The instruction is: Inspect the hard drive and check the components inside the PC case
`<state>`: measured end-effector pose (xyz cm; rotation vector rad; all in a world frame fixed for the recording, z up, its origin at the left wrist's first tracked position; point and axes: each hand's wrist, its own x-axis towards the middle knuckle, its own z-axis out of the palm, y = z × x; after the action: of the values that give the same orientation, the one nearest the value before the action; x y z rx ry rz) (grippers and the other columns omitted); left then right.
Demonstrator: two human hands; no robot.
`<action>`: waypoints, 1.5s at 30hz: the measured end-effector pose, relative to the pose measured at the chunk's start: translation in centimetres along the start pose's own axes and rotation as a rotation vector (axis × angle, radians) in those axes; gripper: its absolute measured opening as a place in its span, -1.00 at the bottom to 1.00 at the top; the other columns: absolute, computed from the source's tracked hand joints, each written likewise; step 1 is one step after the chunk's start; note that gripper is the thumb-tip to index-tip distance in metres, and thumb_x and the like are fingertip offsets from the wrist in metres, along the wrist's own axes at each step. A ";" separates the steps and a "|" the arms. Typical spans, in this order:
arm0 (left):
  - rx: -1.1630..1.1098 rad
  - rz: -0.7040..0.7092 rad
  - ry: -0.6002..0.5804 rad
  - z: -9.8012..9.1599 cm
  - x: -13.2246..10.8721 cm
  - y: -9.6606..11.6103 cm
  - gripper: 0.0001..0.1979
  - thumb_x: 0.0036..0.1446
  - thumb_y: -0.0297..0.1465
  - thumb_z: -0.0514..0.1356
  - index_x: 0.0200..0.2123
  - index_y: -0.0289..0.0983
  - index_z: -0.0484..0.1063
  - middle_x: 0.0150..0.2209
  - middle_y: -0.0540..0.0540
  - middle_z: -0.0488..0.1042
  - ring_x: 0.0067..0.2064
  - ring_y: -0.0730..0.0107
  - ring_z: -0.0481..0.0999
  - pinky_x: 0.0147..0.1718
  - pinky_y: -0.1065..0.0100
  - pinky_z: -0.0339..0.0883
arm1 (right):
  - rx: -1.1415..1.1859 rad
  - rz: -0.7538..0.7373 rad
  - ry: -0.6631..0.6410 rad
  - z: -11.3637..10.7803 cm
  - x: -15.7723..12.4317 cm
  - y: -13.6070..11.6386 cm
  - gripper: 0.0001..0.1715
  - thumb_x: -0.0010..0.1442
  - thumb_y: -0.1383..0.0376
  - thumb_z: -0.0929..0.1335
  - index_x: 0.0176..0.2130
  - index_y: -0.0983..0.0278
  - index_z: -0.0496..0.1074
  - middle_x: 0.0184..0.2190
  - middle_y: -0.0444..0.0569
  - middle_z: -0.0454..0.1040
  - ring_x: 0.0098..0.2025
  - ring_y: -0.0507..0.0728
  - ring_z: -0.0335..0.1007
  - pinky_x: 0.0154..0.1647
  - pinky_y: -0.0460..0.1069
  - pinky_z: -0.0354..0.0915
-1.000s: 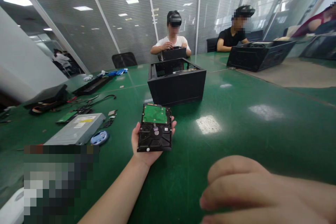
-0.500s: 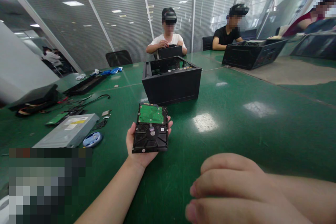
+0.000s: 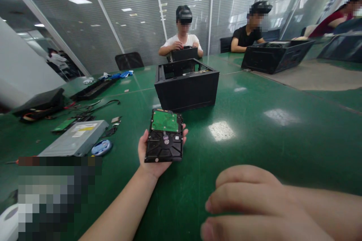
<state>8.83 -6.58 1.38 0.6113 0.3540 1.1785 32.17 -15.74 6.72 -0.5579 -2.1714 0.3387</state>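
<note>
My left hand point(image 3: 155, 169) holds up a hard drive point(image 3: 165, 136) above the green table. The drive lies against the palm, its green circuit board at the far end and its black casing nearer me. My thumb grips its left edge, and fingertips show past the right one. Close to the camera at lower right, my right hand point(image 3: 251, 203) is open, its fingers loosely bent and pointing left. Nothing shows in it, and it is apart from the drive. Beyond the drive stands a black computer case point(image 3: 188, 90) with an open top.
Left on the table point(image 3: 240, 139) are a silver optical drive point(image 3: 75, 139), a blue round object point(image 3: 102, 147), cables point(image 3: 104, 106) and a black power-supply-like box point(image 3: 42, 101). Across it, a person in white point(image 3: 182, 43) and one in black point(image 3: 246, 37) sit near another case point(image 3: 277, 56).
The view has shifted slightly, so the table items sit a little further right in the picture. My left hand still holds the hard drive, and my right hand has hardly moved.
</note>
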 end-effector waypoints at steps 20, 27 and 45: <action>0.043 0.010 -0.027 -0.1 0.0 -0.2 -0.20 0.16 0.10 -0.03 0.33 -0.26 0.12 0.22 -0.31 0.37 0.28 -0.16 0.27 0.29 -0.13 -0.02 | -0.201 0.147 -0.430 5.8 2.7 11.1 -0.03 0.24 0.03 0.31 0.43 0.11 -0.23 -0.20 0.02 0.54 -0.36 0.17 0.44 -0.36 0.01 0.20; 0.229 0.076 0.188 0.6 -0.4 0.9 -0.32 0.11 -0.02 0.11 0.21 -0.29 0.31 0.09 -0.31 0.48 0.13 -0.16 0.44 0.10 -0.13 0.28 | -0.141 0.189 -0.428 5.3 2.7 11.3 -0.09 0.25 0.11 0.32 0.42 0.13 -0.15 -0.34 -0.08 0.50 -0.44 0.10 0.36 -0.40 -0.02 0.17; 2.232 0.136 1.025 -4.9 -0.1 6.0 -0.12 -0.06 0.11 0.17 0.29 -0.18 0.23 0.19 -0.35 0.25 0.12 -0.28 0.32 0.00 -0.10 0.28 | 0.104 0.274 -0.288 5.8 2.0 11.7 -0.31 0.23 0.32 0.29 0.32 0.20 0.16 -0.35 -0.11 0.51 -0.48 0.00 0.33 -0.40 -0.07 0.25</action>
<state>1.53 -3.91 1.21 1.8178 2.6698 0.6384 29.68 -4.85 -0.38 -0.7896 -2.3357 0.7144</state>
